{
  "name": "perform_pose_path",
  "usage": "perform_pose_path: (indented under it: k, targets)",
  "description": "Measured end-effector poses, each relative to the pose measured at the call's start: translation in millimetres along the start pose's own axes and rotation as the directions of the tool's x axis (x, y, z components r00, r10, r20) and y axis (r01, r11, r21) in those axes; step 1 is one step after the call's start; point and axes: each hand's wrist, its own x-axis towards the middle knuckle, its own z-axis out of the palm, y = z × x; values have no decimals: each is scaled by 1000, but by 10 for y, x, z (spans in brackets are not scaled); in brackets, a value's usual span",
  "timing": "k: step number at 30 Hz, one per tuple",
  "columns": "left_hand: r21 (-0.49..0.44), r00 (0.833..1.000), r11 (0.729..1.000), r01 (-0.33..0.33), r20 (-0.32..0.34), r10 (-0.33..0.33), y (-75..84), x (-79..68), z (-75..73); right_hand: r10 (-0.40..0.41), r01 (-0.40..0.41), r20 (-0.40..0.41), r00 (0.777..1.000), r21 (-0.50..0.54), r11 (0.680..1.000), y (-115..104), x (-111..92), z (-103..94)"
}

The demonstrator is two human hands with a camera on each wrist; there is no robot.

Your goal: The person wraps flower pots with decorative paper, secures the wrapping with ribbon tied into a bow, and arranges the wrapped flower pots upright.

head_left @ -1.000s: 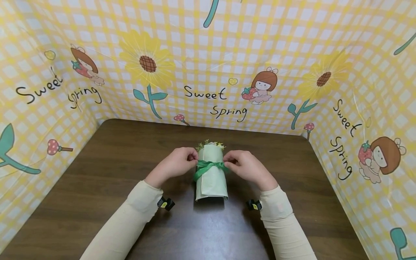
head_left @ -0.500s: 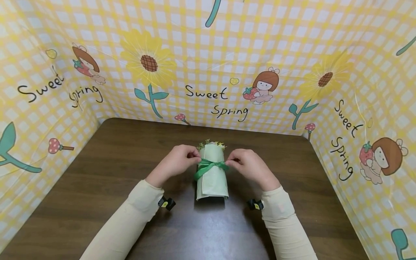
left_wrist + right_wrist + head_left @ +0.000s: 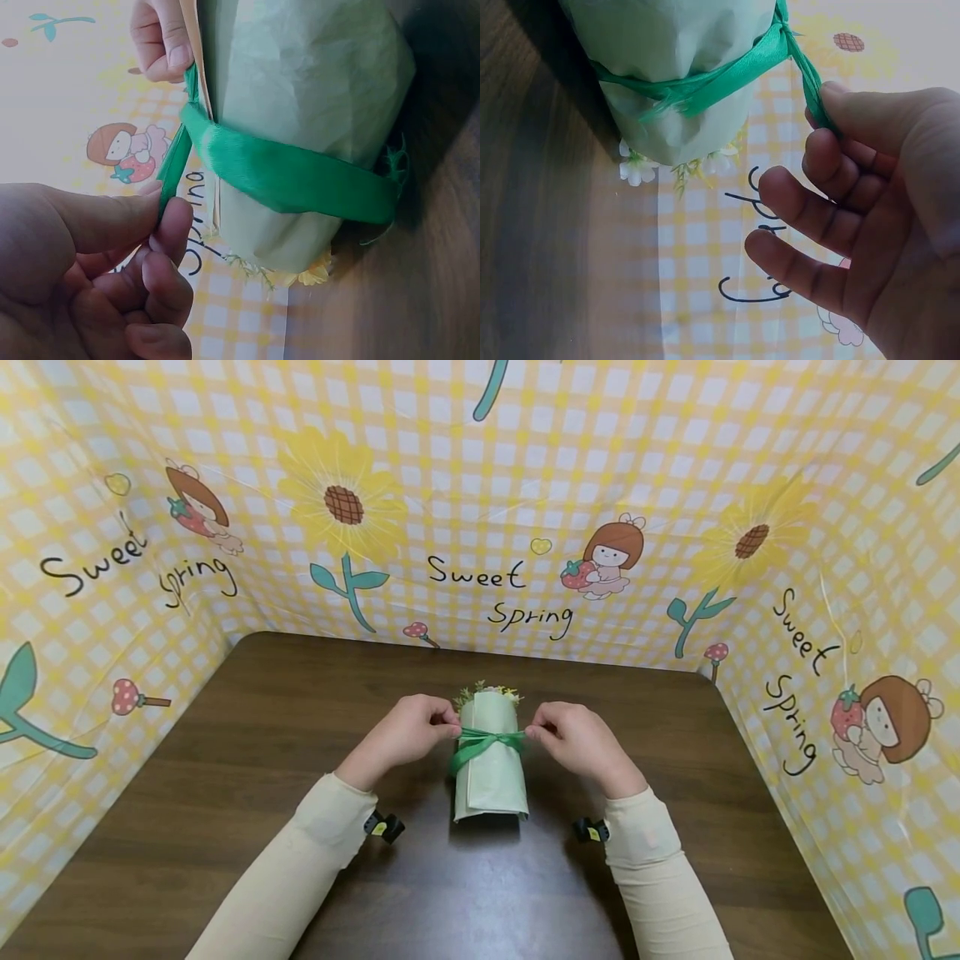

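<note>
A bouquet wrapped in pale green paper (image 3: 495,781) lies on the table, its small flowers (image 3: 504,693) poking out at the far end. Round its middle runs a green ribbon (image 3: 476,746), knotted on top. My left hand (image 3: 412,727) pinches one part of the ribbon between thumb and forefinger on the left side, as the left wrist view shows. On the other side my right hand (image 3: 577,739) pinches another part the same way, its other fingers (image 3: 802,202) loosely bent in the right wrist view. Both stretches of ribbon look taut. A frayed ribbon end (image 3: 397,169) hangs beside the paper.
The dark wooden table (image 3: 300,877) is bordered at the back and both sides by a yellow checked cloth (image 3: 480,485) printed with flowers and lettering. Black wrist cameras (image 3: 384,827) sit at both cuffs.
My right hand has drawn slightly away to the right, pulling its stretch of ribbon out straighter. The left hand keeps its pinch with little movement.
</note>
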Motion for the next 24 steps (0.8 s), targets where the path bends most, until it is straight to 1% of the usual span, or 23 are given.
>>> perform_pose_path:
  k: [3, 10, 24]
  targets:
    - [-3, 1000, 1000, 0, 7, 0, -27, 10, 3, 16, -16, 0, 1000, 29, 999, 16, -9, 7]
    - [-7, 1000, 1000, 10, 15, -10, -55, 11, -2, 77, -77, 7, 997, 157, 985, 38, -22, -11]
    - [-17, 999, 1000, 17, 36, -17, -92, 27, -15, 69, -78, 57, 996, 176, 981, 86, -22, -52]
